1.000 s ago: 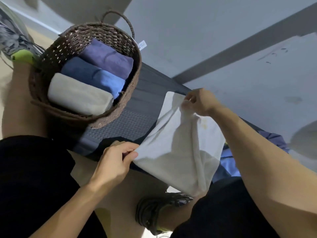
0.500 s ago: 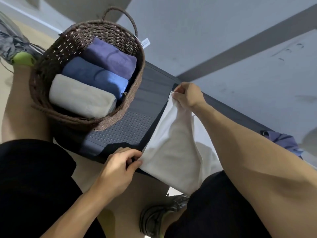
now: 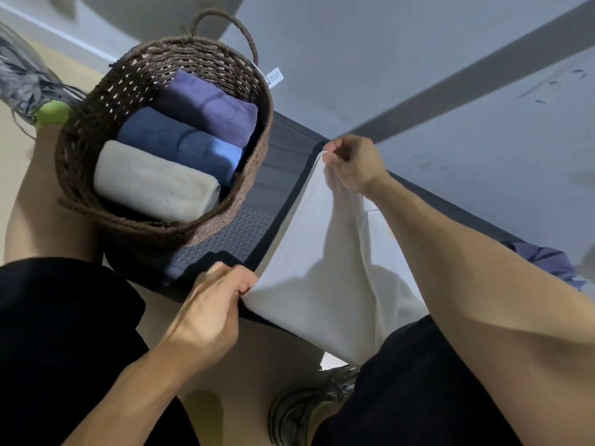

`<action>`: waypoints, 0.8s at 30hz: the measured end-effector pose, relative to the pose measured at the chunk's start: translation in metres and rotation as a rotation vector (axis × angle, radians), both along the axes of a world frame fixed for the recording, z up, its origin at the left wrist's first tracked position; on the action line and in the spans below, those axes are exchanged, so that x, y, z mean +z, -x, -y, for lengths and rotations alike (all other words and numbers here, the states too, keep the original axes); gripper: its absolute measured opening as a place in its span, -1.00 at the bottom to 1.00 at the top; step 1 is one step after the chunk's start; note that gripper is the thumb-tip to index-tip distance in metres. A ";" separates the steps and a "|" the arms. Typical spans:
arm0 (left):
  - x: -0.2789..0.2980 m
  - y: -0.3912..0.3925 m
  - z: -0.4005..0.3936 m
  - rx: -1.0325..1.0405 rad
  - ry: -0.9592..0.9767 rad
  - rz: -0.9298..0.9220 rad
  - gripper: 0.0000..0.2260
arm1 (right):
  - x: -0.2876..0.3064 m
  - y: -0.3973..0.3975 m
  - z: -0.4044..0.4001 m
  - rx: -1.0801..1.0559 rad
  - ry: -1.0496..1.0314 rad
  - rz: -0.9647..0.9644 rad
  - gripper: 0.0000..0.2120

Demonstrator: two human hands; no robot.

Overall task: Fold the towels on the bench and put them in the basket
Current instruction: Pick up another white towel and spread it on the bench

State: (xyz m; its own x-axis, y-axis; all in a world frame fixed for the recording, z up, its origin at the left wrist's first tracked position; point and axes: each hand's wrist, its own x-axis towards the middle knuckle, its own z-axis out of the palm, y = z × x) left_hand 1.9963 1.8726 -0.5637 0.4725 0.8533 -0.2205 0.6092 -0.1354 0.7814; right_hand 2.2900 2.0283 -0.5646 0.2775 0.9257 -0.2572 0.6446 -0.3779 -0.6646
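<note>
Head view, looking down over the bench [image 3: 283, 162], dark grey, with a perforated patch near its front edge.

White towel [image 3: 325, 272]: held up between both hands, stretched along one edge above the bench. The edge runs from the near corner up to the far corner. The rest hangs down in loose folds toward the person's lap, over the bench's front edge.

Left hand [image 3: 215, 304]: fingers curled, thumb and fingers pinching the towel's near corner, just off the bench's front edge.

Right hand [image 3: 354, 165]: fingers curled, pinching the far corner of the same edge, raised over the back part of the bench. The forearm crosses in front of the hanging cloth.

Basket [image 3: 96, 162]: brown woven, round, with a loop handle and a white tag at the far rim. It sits at the left end of the bench, well apart from both hands. Inside, three folded towels lie side by side: beige towel [image 3: 154, 181] nearest, blue towel [image 3: 180, 143] in the middle, purple towel [image 3: 206, 107] farthest.

Crumpled cloth [image 3: 547, 262], purple-blue, lies on the bench to the right, partly hidden behind the right forearm.

Black shorts cover both thighs. A shoe [image 3: 309, 410] shows on the floor between the knees.
</note>
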 end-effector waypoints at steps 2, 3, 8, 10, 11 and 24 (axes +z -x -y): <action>-0.002 0.005 0.000 -0.008 0.000 -0.042 -0.76 | -0.005 0.004 0.000 -0.031 -0.031 -0.005 -0.94; -0.003 0.006 0.000 -0.015 -0.015 -0.050 -0.78 | -0.009 0.005 0.000 -0.034 -0.037 0.006 -0.93; -0.014 0.005 -0.003 0.030 -0.047 -0.145 -0.93 | -0.016 0.015 -0.003 0.012 -0.020 0.089 -0.92; -0.018 0.004 -0.003 0.104 -0.031 -0.142 -0.93 | -0.016 0.014 -0.006 0.034 -0.010 0.119 -0.90; -0.018 0.004 -0.004 0.137 -0.019 -0.143 -0.93 | -0.015 0.013 -0.007 0.046 -0.002 0.125 -0.90; -0.021 -0.001 -0.005 0.222 0.091 -0.244 -0.83 | -0.009 0.000 -0.006 0.186 0.027 0.183 -0.86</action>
State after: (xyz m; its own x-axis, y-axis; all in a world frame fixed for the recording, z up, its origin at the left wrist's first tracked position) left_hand 1.9977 1.8776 -0.5843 0.2008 0.9012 -0.3842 0.7866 0.0854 0.6115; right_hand 2.2898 2.0342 -0.5734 0.1470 0.9587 -0.2436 0.8131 -0.2574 -0.5222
